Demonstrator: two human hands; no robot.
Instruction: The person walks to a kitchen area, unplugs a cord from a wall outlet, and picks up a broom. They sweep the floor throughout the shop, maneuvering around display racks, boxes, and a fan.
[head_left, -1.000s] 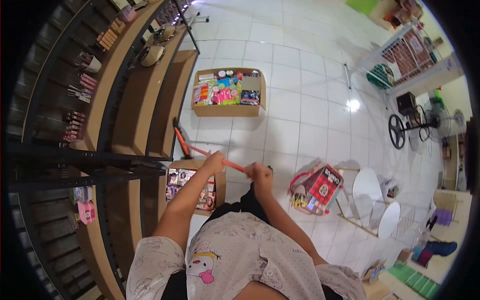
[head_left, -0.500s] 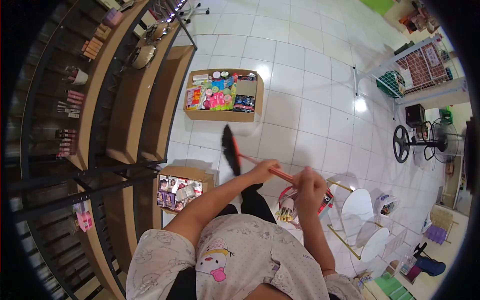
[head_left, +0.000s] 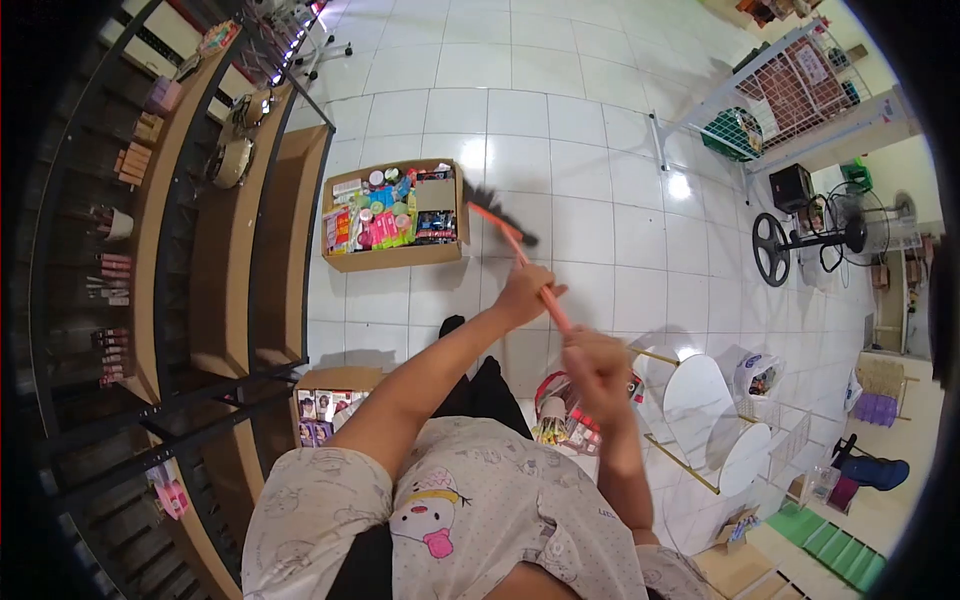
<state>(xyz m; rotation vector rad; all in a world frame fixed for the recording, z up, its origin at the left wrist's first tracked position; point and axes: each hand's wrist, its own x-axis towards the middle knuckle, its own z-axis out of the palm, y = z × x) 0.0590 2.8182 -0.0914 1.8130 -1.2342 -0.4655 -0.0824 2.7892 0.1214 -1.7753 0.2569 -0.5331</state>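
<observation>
Both my hands are closed round the orange handle of a broom (head_left: 512, 240). My left hand (head_left: 528, 296) grips it partway down the shaft. Nearer my body, my right hand (head_left: 600, 375) wraps round the upper part of the handle. The dark-bristled head lies over the white tiles, slightly blurred, right alongside the right side of a cardboard box (head_left: 385, 260). That box is filled with colourful packets and jars.
Tall shelves (head_left: 275, 215) with cosmetics run along the left. A smaller box (head_left: 345, 380) of packaged goods is by my legs. On the right are a basket of items (head_left: 570, 410), a white-topped table (head_left: 697, 405), a fan (head_left: 850, 235) and a wire rack (head_left: 785, 85).
The broom head has swung forward and to the right, from in front of the large box to its right side. My feet and the view have shifted too.
</observation>
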